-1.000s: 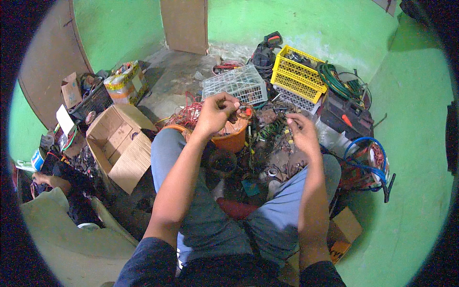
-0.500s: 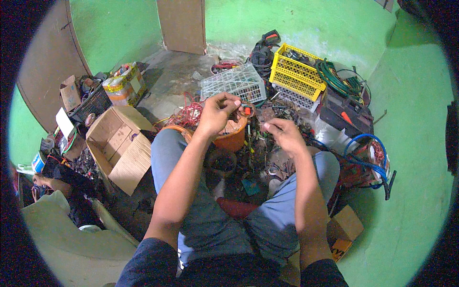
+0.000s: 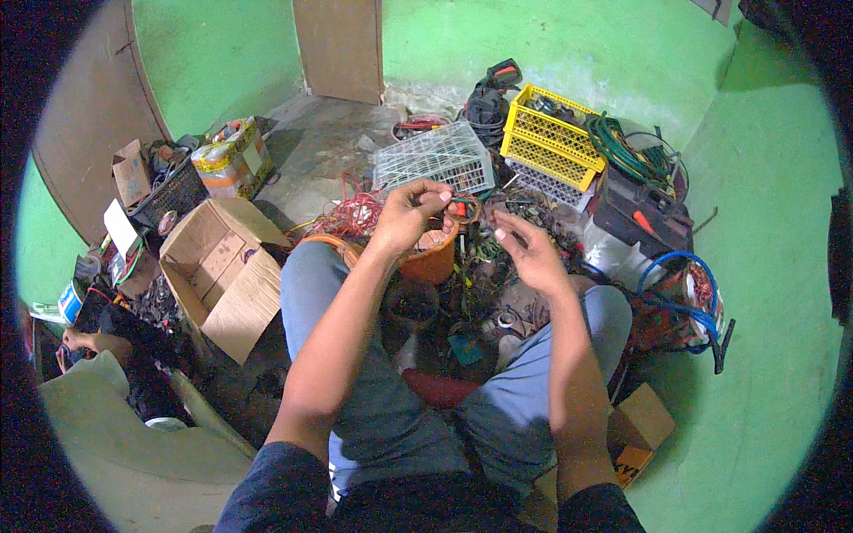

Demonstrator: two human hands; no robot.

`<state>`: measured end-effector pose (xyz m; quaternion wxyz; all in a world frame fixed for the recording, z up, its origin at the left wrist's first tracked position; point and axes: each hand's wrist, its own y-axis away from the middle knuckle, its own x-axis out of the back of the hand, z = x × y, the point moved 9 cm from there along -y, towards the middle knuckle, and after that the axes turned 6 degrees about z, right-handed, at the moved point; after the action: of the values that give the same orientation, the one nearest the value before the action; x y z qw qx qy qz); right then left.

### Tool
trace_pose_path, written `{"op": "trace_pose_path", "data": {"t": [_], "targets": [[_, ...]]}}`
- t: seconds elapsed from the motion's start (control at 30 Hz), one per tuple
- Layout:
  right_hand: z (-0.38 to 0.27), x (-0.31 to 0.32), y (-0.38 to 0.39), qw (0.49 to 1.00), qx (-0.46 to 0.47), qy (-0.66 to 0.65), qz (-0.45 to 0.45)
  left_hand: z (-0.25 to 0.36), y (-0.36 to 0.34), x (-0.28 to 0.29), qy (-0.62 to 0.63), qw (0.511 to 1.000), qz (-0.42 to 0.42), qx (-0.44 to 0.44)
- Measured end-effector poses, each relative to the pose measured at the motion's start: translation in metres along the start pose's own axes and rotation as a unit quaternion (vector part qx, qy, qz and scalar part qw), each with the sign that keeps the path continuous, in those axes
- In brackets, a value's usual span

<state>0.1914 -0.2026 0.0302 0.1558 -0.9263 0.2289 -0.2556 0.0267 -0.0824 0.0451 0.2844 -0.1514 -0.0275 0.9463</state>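
My left hand (image 3: 410, 218) is closed in a pinch on a thin wire (image 3: 478, 211) that bends in a small loop beyond the fingertips. A small orange-red piece (image 3: 460, 210) shows by these fingers; whether it is fixed to the wire, I cannot tell. To the right, my right hand (image 3: 533, 256) is raised with thumb and fingers apart, a short way from the loop, and nothing shows in it. Below both hands stands an orange bucket (image 3: 433, 265), partly covered by my left hand. A heap of dark scrap wire and parts (image 3: 484, 280) lies beside it.
An open cardboard box (image 3: 227, 266) sits by my left knee, with tangled red wire (image 3: 351, 213) beyond. A white crate (image 3: 435, 160), yellow crates (image 3: 551, 142) and coiled blue hose (image 3: 680, 298) stand further out. Another person's hand (image 3: 80, 339) shows at far left.
My right hand has opened its fingers and tilted upward. The wire by my left hand now shows as a loop; the left hand has shifted slightly.
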Motion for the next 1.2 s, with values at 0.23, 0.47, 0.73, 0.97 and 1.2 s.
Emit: {"op": "trace_pose_path", "data": {"t": [0.23, 0.47, 0.73, 0.97, 1.2], "targets": [[0.018, -0.001, -0.008, 0.980, -0.085, -0.178, 0.020, 0.012, 0.008, -0.022, -0.024, 0.997, -0.057, -0.040], [-0.002, 0.027, -0.001, 0.969, -0.115, -0.193, 0.107, 0.005, -0.001, -0.001, -0.089, 0.993, 0.032, -0.076], [-0.039, 0.011, 0.005, 0.987, 0.102, -0.081, 0.097, 0.013, 0.006, -0.006, -0.134, 0.981, 0.083, -0.112], [-0.054, 0.003, 0.012, 0.981, 0.136, 0.016, 0.137, 0.004, 0.004, -0.013, -0.150, 0.979, 0.057, -0.125], [-0.054, 0.016, 0.013, 0.975, 0.110, 0.054, 0.184, 0.006, 0.010, -0.028, -0.161, 0.980, 0.014, -0.118]]}}
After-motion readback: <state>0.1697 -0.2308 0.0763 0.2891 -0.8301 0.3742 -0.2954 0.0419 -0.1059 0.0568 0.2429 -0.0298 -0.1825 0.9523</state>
